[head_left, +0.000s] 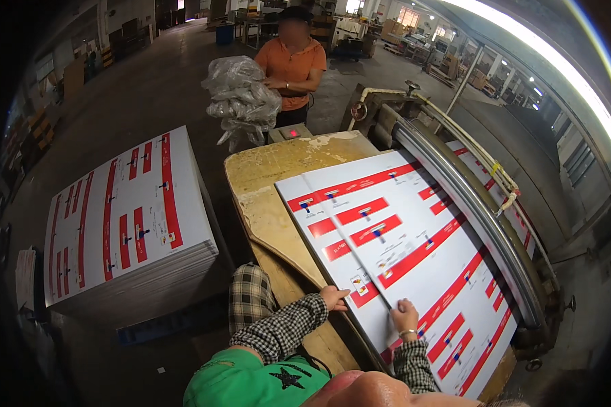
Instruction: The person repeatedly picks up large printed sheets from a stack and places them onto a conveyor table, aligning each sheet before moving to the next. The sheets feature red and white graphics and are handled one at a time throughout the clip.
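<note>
A white printed sheet [319, 230] with red bands lies on the worn wooden feed table [251, 183]. Another printed sheet [448, 271] lies farther right, its edge crossing over the first and its far side reaching the metal roller [478, 230]. At the near left edge of the first sheet, my left hand [334, 298] is closed on the border, finger and thumb at its rim. My right hand [404, 315] is closed at the edge of the second sheet; its inner fingers are partly hidden.
A tall stack of printed sheets [122, 210] stands to my left. Beyond the table a person in an orange top [292, 68] holds bundled clear plastic [241, 95]. A control box with a red light [290, 133] sits by the table's far edge. Pipes [455, 132] run along the rollers.
</note>
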